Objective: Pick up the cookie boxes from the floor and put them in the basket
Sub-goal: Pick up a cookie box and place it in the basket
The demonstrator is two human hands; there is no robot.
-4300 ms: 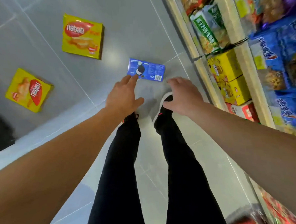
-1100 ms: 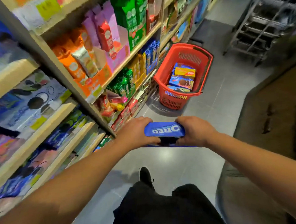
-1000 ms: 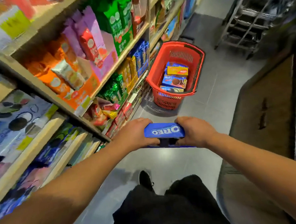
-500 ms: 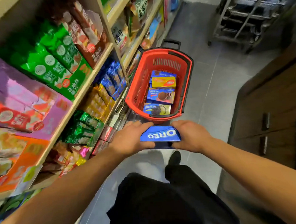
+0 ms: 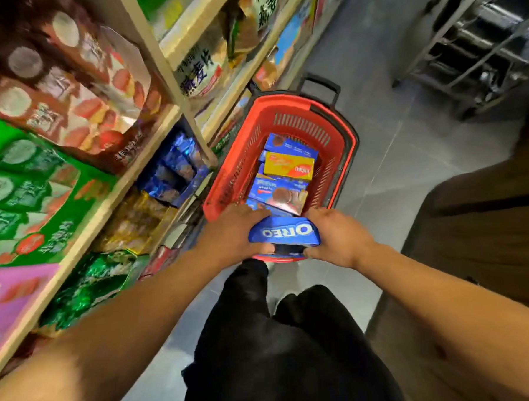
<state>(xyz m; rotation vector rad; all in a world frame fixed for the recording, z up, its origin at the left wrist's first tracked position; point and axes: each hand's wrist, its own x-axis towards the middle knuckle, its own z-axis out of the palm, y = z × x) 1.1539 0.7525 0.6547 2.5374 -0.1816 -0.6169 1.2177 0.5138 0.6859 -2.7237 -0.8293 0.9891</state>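
Observation:
I hold a blue Oreo cookie box between both hands over the near rim of the red basket. My left hand grips its left end and my right hand grips its right end. Inside the basket lie a yellow box and several blue cookie boxes. The basket stands on the grey floor beside the shelves, its black handle at the far end.
Store shelves packed with snack bags and boxes run along the left. A dark metal rack stands at the far right and a brown wooden cabinet on the right. Grey tiled floor lies between them.
I picked the Oreo box up off the floor with both hands, turned and walked to the basket. The box now hangs over the basket's near rim.

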